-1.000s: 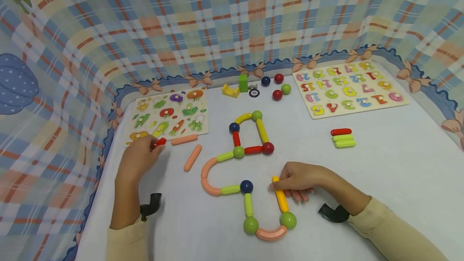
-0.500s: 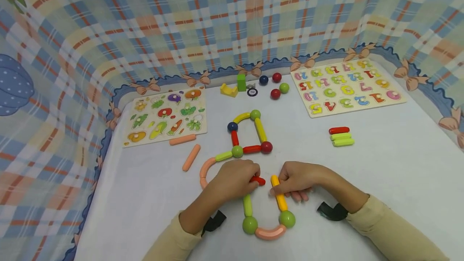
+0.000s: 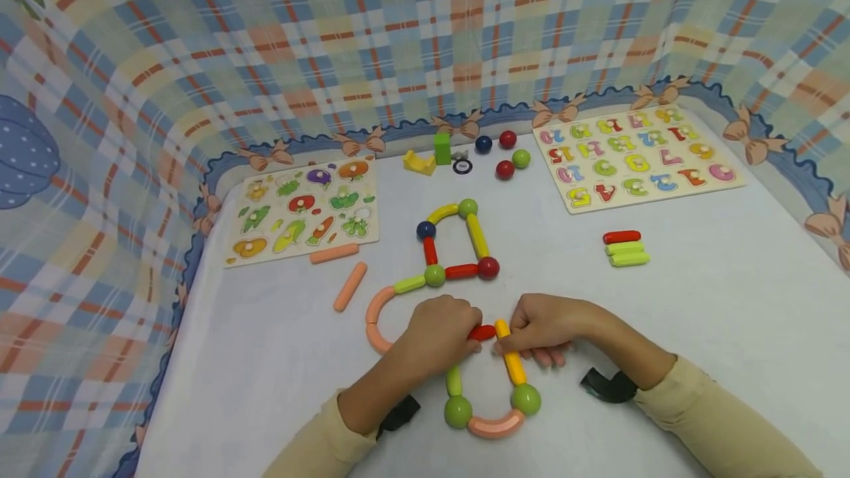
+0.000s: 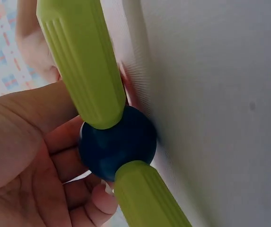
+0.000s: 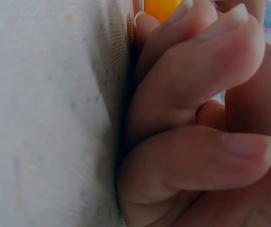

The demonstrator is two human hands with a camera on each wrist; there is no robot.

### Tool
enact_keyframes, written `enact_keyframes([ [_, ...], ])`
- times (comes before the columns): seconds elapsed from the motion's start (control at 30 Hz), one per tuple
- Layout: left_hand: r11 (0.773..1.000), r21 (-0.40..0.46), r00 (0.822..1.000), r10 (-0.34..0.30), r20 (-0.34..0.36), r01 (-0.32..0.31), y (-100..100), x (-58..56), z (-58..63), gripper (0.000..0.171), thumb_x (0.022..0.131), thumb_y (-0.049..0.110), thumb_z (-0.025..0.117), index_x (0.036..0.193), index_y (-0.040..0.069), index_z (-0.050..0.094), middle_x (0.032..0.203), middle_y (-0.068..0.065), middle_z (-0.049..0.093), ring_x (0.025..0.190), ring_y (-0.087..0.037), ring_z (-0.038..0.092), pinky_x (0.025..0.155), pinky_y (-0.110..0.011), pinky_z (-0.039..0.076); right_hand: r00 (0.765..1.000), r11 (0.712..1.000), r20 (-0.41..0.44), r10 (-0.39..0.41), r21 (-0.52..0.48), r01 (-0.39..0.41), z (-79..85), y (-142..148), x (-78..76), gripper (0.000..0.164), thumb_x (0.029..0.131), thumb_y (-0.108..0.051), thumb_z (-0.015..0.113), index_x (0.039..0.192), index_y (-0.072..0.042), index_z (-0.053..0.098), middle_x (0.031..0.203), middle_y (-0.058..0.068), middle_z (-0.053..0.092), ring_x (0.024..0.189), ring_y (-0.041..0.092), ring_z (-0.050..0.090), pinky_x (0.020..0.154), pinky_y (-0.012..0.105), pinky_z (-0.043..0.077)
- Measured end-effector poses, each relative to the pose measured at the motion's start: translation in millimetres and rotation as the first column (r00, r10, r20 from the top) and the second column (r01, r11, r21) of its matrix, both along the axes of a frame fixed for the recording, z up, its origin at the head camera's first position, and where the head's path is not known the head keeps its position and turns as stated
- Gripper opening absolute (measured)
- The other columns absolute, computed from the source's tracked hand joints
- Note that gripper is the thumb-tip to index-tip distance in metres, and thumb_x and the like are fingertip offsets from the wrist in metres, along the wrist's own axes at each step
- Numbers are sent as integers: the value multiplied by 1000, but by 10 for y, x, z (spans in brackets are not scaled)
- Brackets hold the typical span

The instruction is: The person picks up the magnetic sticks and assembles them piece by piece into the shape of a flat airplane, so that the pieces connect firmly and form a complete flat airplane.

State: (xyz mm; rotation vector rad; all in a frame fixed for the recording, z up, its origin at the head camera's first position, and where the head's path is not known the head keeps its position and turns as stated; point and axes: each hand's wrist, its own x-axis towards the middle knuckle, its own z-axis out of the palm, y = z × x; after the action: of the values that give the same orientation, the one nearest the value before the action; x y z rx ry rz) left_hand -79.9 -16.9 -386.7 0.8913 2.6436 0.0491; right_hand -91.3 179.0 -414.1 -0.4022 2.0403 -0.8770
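My left hand (image 3: pixel 438 334) holds a short red rod (image 3: pixel 483 333) whose free end points right, close to a yellow-orange rod (image 3: pixel 511 361). That rod is pinched by my right hand (image 3: pixel 547 327), and its lower end meets a green ball (image 3: pixel 526 399). A peach curved piece (image 3: pixel 496 425) links this ball to a second green ball (image 3: pixel 458 411). From there a lime rod (image 3: pixel 454 380) runs up under my left hand. In the left wrist view a dark blue ball (image 4: pixel 118 142) joins two lime rods, right beside my left fingers; the head view hides this ball behind the hand.
Farther up, the chain continues through peach curves (image 3: pixel 377 316) to a loop with a red ball (image 3: pixel 488 268). Two loose peach rods (image 3: pixel 350 287) lie left. Short rods (image 3: pixel 626 248) lie right. Puzzle boards (image 3: pixel 302 212), loose balls (image 3: pixel 507 169) and a green block (image 3: pixel 442 148) stand at the back.
My left hand has come from the far left, by the vegetable board, to the middle with the red rod, then slightly farther right. My right hand stays on the yellow-orange rod.
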Motion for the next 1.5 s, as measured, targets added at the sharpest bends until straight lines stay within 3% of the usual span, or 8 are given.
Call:
enact_keyframes([
  [0.57, 998, 29, 998, 60, 36, -61, -98, -28, -18, 29, 75, 41, 71, 85, 16, 59, 64, 6, 49, 57, -11, 46, 47, -22, 37, 1000, 1000, 21, 5, -5, -5, 32, 18, -39, 50, 76, -49, 65, 57, -4, 59, 45, 7, 51, 31, 16, 47, 32, 18, 30],
  [0.8, 996, 73, 998, 46, 37, -48, -121, -23, -73, 28, 77, 40, 69, 84, 16, 56, 63, 6, 48, 56, -10, 45, 47, -21, 36, 992, 997, -100, -78, -37, 75, 131, 229, -420, 43, 84, -45, 59, 71, -4, 63, 56, 11, 57, 43, 22, 52, 38, 22, 35],
  [0.9, 996, 85, 999, 38, 21, -40, -128, -28, -84, 27, 78, 40, 68, 85, 16, 57, 64, 7, 47, 56, -10, 45, 47, -21, 36, 950, 981, -249, -190, -19, 191, 212, 289, -773, 33, 85, -43, 58, 89, -10, 63, 73, 10, 60, 54, 25, 55, 46, 27, 41],
  [1.0, 995, 98, 999, 33, 14, -34, -123, -32, -86, 28, 78, 40, 68, 88, 16, 59, 65, 7, 47, 58, -9, 45, 48, -21, 36, 869, 943, -389, -307, 0, 333, 294, 303, -1177, 35, 85, -41, 59, 106, -13, 57, 86, 10, 58, 63, 27, 57, 52, 31, 45],
  [1.1, 993, 116, 999, 27, 20, -29, -108, -35, -82, 28, 78, 39, 68, 89, 15, 60, 67, 7, 47, 60, -9, 45, 48, -20, 36, 784, 900, -499, -369, 20, 435, 316, 287, -1560, 41, 85, -35, 60, 116, -10, 51, 92, 12, 57, 65, 27, 57, 52, 33, 45],
  [1.2, 991, 132, 999, 25, 30, -29, -96, -42, -86, 25, 78, 37, 69, 88, 15, 60, 68, 7, 47, 61, -8, 44, 49, -20, 36, 740, 875, -561, -372, 56, 482, 245, 263, -1866, 47, 85, -32, 60, 124, -9, 47, 100, 13, 55, 67, 25, 56, 54, 33, 46],
  [1.33, 989, 148, 999, 23, 34, -27, -95, -44, -93, 23, 78, 35, 69, 86, 16, 60, 67, 7, 47, 60, -8, 44, 49, -19, 36, 738, 872, -593, -321, 118, 475, 131, 219, -2076, 52, 85, -35, 60, 128, -10, 45, 110, 13, 51, 80, 27, 52, 64, 36, 44],
  [1.5, 984, 174, 998, 19, 53, -28, -103, -48, -104, 20, 78, 33, 68, 85, 17, 59, 68, 9, 47, 61, -8, 45, 50, -19, 36, 765, 875, -596, -244, 205, 439, 122, 211, -2001, 45, 83, -37, 61, 116, -7, 54, 100, 13, 55, 85, 28, 47, 69, 39, 39],
])
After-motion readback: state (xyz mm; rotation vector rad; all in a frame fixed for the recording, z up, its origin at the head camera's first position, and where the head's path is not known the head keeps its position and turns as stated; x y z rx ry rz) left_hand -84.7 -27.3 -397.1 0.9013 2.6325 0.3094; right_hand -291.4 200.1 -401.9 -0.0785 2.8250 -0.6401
